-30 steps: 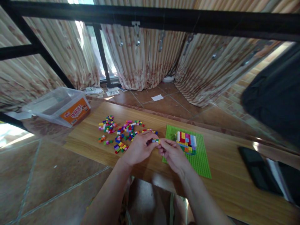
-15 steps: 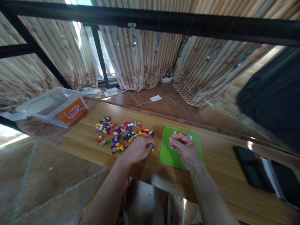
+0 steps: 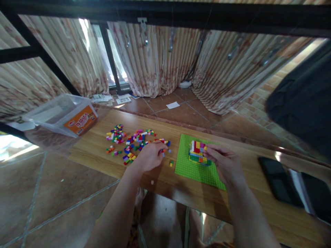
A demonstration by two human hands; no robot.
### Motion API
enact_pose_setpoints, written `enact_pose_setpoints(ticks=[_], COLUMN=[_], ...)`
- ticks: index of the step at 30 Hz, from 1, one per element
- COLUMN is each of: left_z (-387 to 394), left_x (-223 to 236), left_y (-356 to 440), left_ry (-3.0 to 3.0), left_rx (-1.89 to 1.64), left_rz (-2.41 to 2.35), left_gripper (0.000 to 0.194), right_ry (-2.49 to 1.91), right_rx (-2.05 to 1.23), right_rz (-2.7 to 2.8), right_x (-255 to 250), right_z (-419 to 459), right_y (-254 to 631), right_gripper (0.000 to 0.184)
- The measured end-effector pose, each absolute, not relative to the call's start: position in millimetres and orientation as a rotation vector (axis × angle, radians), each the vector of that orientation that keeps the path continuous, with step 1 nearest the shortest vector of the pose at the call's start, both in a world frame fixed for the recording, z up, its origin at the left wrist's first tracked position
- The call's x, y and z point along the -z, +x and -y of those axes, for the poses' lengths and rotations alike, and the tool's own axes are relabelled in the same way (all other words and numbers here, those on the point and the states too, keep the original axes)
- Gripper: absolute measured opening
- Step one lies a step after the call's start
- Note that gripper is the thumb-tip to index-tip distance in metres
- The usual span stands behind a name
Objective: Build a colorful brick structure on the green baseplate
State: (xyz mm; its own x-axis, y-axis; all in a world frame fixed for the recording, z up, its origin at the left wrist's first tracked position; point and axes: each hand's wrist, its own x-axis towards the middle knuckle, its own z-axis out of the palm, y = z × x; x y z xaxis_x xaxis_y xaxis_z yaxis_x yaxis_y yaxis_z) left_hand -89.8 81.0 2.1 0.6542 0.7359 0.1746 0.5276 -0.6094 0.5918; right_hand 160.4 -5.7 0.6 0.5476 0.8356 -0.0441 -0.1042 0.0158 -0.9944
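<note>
My left hand (image 3: 150, 155) reaches down at the right end of the loose brick pile (image 3: 139, 138). Its fingers are curled together, with red and blue bricks at the tips; which of them it grips is hidden. My right hand (image 3: 223, 159) is beside a small multicoloured brick structure (image 3: 198, 152) on the green baseplate (image 3: 182, 167). Thumb and forefinger pinch a small yellow brick (image 3: 205, 148) against or close to the structure's upper right side. A green and yellow brick piece (image 3: 171, 163) lies between the left hand and the baseplate.
A wooden table (image 3: 248, 179) carries everything. A clear plastic box (image 3: 57, 115) with an orange label stands past its left end. Dark phone-like slabs (image 3: 279, 182) lie at the right. One pale brick (image 3: 152, 182) sits near the front edge. Curtains (image 3: 155, 62) hang behind.
My right hand has moved right, uncovering the brick structure. My left hand has shifted slightly left and up. A pale brick now shows near the front edge.
</note>
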Motion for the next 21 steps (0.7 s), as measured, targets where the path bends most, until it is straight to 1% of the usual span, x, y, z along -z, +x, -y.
enact_pose_setpoints(ticks=[3,6,9,11,15,21], left_z=[-78.3,-68.6,-52.7,-42.1,-30.9,-37.7], left_x=[-15.7,-30.8,-40.1,-41.5,-34.4,-23.6], left_y=[-98.5,-112.8,-124.2,-126.3,-120.3,-110.7], left_ry=[2.305,2.251,2.256,2.275,2.371,2.392], left_rx=[-0.541,-0.297,0.045,0.159,0.207,0.215], left_rz=[-1.005,-1.033,-1.130,-1.193,-1.198,-1.215], left_gripper=[0.025,0.013,0.013,0.016,0.012,0.008], right_ry=[-1.476,-1.642,-1.720,-1.728,-1.705,-1.726], right_rx=[-0.716,-0.503,-0.359,-0.327,-0.288,-0.180], right_rz=[0.806,1.023,1.229,1.309,1.375,1.436], right_x=[2.9,6.4,9.1,9.8,10.1,18.1], right_z=[8.9,12.7,16.8,18.8,20.6,13.6], right_y=[169.6,179.8,187.3,188.9,185.1,176.1], right_gripper=[0.027,0.024,0.022,0.021,0.020,0.019])
